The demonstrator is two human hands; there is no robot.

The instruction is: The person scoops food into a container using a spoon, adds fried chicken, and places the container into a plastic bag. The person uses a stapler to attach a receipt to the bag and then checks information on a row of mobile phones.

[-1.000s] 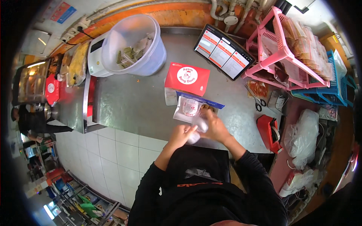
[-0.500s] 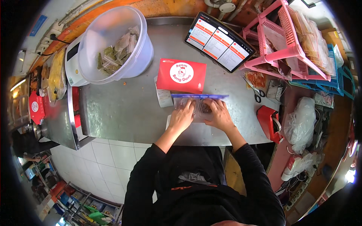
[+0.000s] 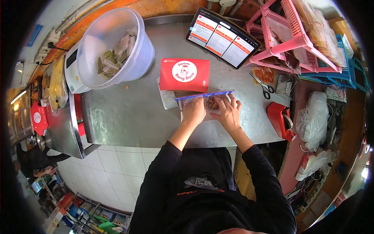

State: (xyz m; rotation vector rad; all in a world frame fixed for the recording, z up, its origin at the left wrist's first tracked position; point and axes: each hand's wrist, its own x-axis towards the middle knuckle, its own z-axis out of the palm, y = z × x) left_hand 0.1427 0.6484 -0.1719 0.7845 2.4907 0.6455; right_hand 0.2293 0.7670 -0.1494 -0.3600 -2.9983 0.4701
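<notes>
A clear plastic bag point(image 3: 209, 114) with a blue strip along its far edge lies at the table's near side, something brown showing inside it. My left hand point(image 3: 193, 112) is closed on the bag's left part, its fingertips hidden beneath the strip. On the bag's right part rests my right hand point(image 3: 229, 114), its fingers spread and its thumb apart. Just beyond the strip stands a red box point(image 3: 168, 76) with a white round label. A paper slip point(image 3: 168, 100) sticks out from under the box's left side.
A large translucent tub point(image 3: 146, 58) of small packets stands at the far left. Behind the box leans a tablet point(image 3: 222, 39). To the right are a pink rack point(image 3: 290, 45), scissors point(image 3: 267, 89) and a red container point(image 3: 277, 121) near the metal table's point(image 3: 128, 117) edge.
The bag's blue strip now slants, its right end higher. My left hand has curled and moved slightly right; my right hand has shifted slightly right, fingers more spread. The whole view has shifted slightly.
</notes>
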